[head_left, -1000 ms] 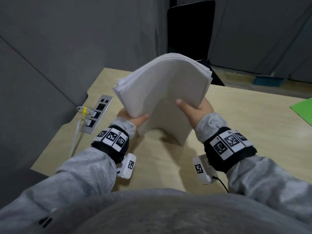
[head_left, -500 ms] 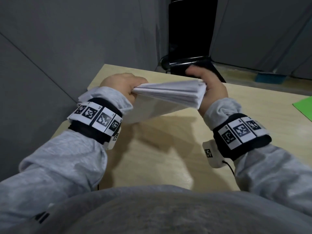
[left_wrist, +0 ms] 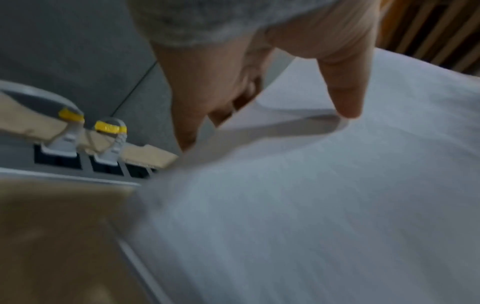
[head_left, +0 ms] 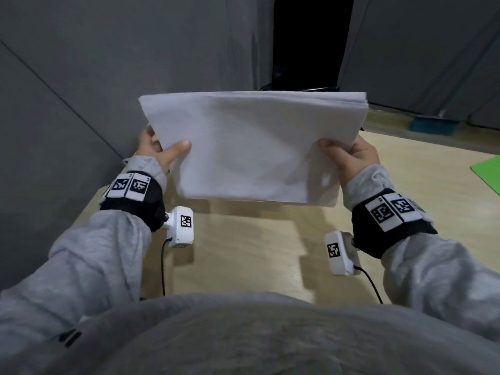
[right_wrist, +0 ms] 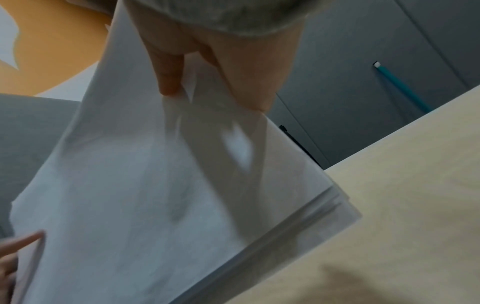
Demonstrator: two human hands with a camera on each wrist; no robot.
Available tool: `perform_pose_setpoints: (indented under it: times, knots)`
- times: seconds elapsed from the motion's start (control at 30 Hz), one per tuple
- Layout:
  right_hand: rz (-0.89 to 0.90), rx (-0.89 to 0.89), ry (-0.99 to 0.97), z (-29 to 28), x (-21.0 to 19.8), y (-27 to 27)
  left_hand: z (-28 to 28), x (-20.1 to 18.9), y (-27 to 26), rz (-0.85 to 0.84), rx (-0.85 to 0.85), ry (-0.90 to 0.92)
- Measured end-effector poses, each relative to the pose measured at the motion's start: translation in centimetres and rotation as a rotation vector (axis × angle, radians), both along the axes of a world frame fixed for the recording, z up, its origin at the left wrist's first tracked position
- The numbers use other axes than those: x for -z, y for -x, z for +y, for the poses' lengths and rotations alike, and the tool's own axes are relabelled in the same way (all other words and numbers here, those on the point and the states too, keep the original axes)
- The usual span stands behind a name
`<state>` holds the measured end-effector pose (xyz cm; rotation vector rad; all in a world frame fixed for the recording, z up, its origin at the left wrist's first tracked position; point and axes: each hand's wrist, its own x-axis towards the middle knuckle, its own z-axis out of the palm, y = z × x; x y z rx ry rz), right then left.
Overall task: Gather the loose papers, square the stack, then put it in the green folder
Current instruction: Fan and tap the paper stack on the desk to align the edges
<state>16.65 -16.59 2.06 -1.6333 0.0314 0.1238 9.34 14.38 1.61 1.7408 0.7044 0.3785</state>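
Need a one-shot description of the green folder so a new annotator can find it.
Start at the light wooden table in the head view and follow it to the picture's far right edge. There, beyond the right hand, a flat bright green folder lies on the tabletop, cut off by the frame. It is the only green thing; the paper stack is white.

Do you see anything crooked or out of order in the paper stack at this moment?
Yes. The paper stack, held above the table by the left hand and right hand, is not yet square: sheet edges fan out in steps at its far right corner, and one sheet sticks out past the lower right corner. Nothing looks torn.
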Motion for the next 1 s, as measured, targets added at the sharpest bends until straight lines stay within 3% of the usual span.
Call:
perform_pose_setpoints:
  times: [0.07, 0.2, 0.3, 0.43, 0.5, 0.63, 0.7, 0.9, 1.0]
  knots:
    - [0.010, 0.017, 0.009, 0.3, 0.1, -0.1, 0.1, 0.5, -0.5, 0.012, 0.013, -0.063]
    - [0.015, 0.064, 0.018, 0.7, 0.6, -0.4, -1.6, 0.5, -1.4, -0.086, -0.071, -0.022]
    - [0.000, 0.123, 0.007, 0.9, 1.1, -0.3, -4.0, 0.1, -1.7, -0.123, -0.025, -0.105]
    - [-0.004, 0.220, -0.051, 0.3, 1.4, -0.2, -4.2, 0.2, -1.5, -0.296, 0.069, 0.124]
    - [0.016, 0.203, -0.010, -0.3, 2.1, 0.0, -4.0, 1.0, -1.0, -0.189, 0.042, 0.121]
    - [0.102, 0.111, 0.141, -1.1, 4.6, 0.8, -4.6, 4.3, 0.5, 0.279, -0.038, 0.039]
    - [0.131, 0.088, 0.187, -1.1, 5.1, 1.1, -5.0, 4.8, 0.7, 0.275, -0.055, 0.105]
    - [0.054, 0.216, 0.075, -1.3, 4.4, 1.3, -4.4, 2.4, 0.2, 0.080, -0.039, -0.027]
    - [0.108, 0.178, 0.137, -1.0, 5.5, 2.0, -4.2, 2.9, 0.4, 0.168, -0.035, -0.046]
